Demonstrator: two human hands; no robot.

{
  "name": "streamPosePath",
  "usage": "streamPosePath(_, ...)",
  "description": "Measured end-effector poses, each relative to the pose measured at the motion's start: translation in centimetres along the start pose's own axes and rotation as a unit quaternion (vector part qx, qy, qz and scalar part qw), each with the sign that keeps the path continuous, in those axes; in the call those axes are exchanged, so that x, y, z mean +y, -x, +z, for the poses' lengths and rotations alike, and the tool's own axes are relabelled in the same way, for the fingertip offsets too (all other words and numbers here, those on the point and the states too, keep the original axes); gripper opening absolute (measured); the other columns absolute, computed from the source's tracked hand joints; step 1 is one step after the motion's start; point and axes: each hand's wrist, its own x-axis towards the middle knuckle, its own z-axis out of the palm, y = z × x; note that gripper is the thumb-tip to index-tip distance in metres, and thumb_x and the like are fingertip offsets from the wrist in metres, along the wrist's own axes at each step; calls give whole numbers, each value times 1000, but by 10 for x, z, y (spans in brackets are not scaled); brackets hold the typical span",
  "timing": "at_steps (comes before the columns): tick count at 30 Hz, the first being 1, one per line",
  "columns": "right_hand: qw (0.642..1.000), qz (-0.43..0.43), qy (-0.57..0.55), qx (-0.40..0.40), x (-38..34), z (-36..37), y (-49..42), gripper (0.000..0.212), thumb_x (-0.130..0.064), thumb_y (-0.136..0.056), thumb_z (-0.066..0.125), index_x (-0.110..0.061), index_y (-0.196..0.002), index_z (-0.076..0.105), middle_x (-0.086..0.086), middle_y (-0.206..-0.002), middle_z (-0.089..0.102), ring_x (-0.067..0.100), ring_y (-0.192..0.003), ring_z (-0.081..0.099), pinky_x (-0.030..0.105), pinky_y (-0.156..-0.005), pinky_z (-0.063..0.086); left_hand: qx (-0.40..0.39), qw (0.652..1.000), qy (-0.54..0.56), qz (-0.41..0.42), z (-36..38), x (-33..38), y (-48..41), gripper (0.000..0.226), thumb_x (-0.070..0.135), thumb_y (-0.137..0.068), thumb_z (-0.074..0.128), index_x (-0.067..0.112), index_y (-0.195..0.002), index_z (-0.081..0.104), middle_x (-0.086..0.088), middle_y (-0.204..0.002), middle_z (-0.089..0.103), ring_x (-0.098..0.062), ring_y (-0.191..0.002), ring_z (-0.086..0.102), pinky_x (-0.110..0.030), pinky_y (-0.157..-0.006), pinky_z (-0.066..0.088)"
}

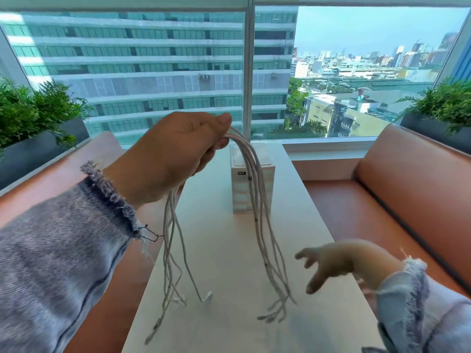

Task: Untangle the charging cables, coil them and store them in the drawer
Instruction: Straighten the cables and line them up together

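Observation:
My left hand (pixel 175 149) is raised above the white table (pixel 229 250) and grips a bundle of white charging cables (pixel 257 200) at their middle. The cables drape over my fingers and hang down in two groups, one toward me and one on the far side. Their plug ends dangle just above the tabletop. My right hand (pixel 331 263) hovers low at the right of the hanging ends, fingers spread and relaxed, touching nothing. A small white drawer unit (pixel 240 197) stands on the table behind the cables, its drawers closed.
Orange-brown benches (pixel 397 200) flank the narrow table on both sides. Dark planters with green plants (pixel 30 115) sit at the far left and right by a large window.

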Motion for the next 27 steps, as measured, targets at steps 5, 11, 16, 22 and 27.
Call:
streamPosePath(5,933,-293,-196,72,-84,-55,69,86,-58,-51,84,-39,-126,47,-12,-132,56,6,-126,49,30,-105,38,-26,998,-53,-10,3,-3,-8,49,43,-96,45,21,-54,56,9,-47,36,-9,-43,29,-20,-43,26)
streamPosePath(11,858,-419,-236,182,-163,-53,99,34,-49,-80,61,-16,-71,59,0,-63,60,23,-69,65,39,-74,53,13,995,-96,38,4,2,-6,50,42,-98,42,15,-59,56,11,-40,40,-4,-39,33,-17,-44,29)
streamPosePath(16,749,-421,-431,275,-172,-54,103,51,-46,-91,56,-22,-46,51,-8,-46,25,12,-40,18,25,-45,18,47,998,-27,-15,-10,-30,5,54,64,-83,38,19,-55,40,7,-45,31,-9,-40,24,-18,-40,21)
streamPosePath(22,686,-344,-519,377,-147,-83,118,55,-41,-88,63,-19,-40,49,-6,-40,23,12,-34,16,20,-41,18,76,993,6,-91,-14,-129,48,72,93,-60,39,22,-45,37,8,-44,28,-9,-39,22,-19,-40,20)
streamPosePath(27,700,-269,-522,405,-131,-99,119,59,-43,-86,65,-17,-37,46,-7,-39,23,12,-33,16,17,-40,18,132,978,-16,-158,-2,-197,91,81,99,-46,41,18,-51,43,8,-41,31,-5,-37,24,-20,-40,22)
